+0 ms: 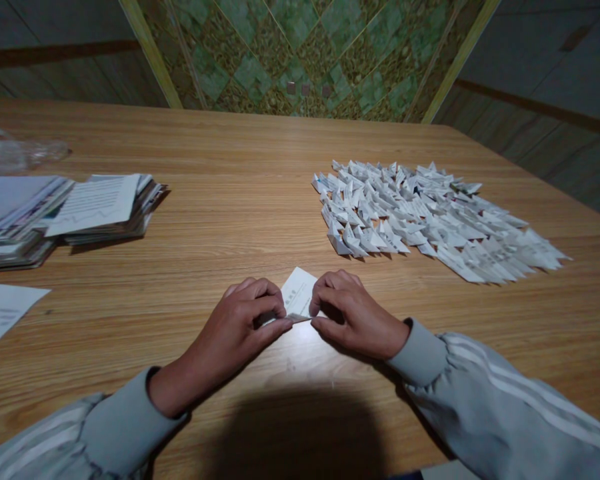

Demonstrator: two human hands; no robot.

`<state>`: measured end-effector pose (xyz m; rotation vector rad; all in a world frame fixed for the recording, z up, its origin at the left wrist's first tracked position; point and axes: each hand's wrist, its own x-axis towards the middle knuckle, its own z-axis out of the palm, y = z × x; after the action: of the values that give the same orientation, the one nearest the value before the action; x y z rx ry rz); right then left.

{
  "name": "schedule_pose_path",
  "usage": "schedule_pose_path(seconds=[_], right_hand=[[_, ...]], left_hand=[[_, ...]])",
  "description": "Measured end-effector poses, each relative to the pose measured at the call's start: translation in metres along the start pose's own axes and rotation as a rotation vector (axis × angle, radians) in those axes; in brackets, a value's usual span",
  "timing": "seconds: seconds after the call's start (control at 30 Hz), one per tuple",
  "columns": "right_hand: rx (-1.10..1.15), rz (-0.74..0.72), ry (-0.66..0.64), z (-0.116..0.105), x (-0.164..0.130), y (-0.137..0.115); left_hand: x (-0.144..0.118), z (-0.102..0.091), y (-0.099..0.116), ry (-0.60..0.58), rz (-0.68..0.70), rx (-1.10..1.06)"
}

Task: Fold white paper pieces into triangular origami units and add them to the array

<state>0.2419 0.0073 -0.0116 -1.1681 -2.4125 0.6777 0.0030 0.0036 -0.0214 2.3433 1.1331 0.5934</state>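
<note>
Fingers [275, 313] of the left hand [240, 327] are closed on a small piece of printed paper [298, 293], pinching its near-left edge between thumb and curled fingertips. The right hand [350, 313] grips the same paper from the other side, its fingers bent tight over the right edge, thumb underneath. The paper sits low over a wooden table [240, 200], just in front of the person, its far corner pointing away and its near edge creased into a fold between the 2 hands. Both wrists come out of grey sleeves [480, 387] with pale stripes, the forearms resting on the near edge of the table.

Beyond the right hand, well apart from it, a wide spread of small folded paper shapes [430, 220] lies in rough rows across the right half of the table, the pieces touching and overlapping. To the far left, 2 stacks of printed sheets [65, 213] lie side by side, with a loose sheet lying across the top of the nearer one. Another printed sheet [0, 310] lies flat at the left edge, partly out of view. A clear plastic bag [15, 153] rests behind the stacks. A green and gold patterned panel [305, 53] stands behind the table.
</note>
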Motion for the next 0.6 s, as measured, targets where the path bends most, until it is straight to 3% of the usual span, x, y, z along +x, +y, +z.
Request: schedule_pose_path(seconds=[0.33,0.6], right_hand=[[-0.107,0.044,0.119,0.013,0.006,-0.001],[-0.266,0.066,0.107,0.020,0.008,-0.005]], left_hand=[[0.004,0.006,0.003,0.095,-0.070,0.111],[0.005,0.009,0.005,0.107,-0.088,0.186]])
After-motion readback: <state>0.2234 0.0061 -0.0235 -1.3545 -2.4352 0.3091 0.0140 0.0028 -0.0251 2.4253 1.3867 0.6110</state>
